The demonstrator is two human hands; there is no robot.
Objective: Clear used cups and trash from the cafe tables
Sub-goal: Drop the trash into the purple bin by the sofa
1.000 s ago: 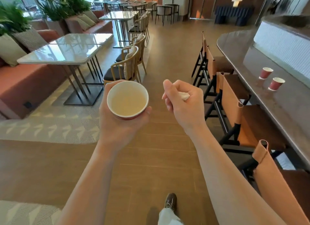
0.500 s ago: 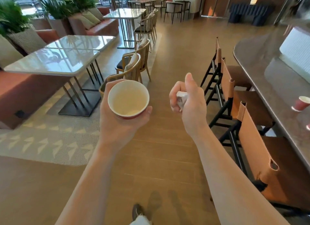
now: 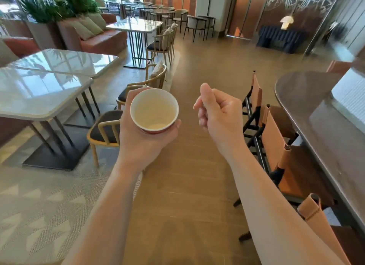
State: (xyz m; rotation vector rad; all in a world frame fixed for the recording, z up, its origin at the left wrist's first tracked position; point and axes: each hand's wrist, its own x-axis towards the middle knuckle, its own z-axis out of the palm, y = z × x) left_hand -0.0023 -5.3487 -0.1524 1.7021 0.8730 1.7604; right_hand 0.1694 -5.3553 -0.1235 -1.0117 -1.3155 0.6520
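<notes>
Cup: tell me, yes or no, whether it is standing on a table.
No, the left hand holds the cup up in the air above the wooden floor.

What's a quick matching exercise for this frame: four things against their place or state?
Things:
1. paper cup
2. right hand
3. pale table
4. bar counter

Place or state:
a. dark top, along the right side
b. fingers curled, anything inside hidden
c. gripped from below by the left hand
d. glossy top, on the left by the sofa

Pairs: 1-c, 2-b, 3-d, 4-a
</notes>
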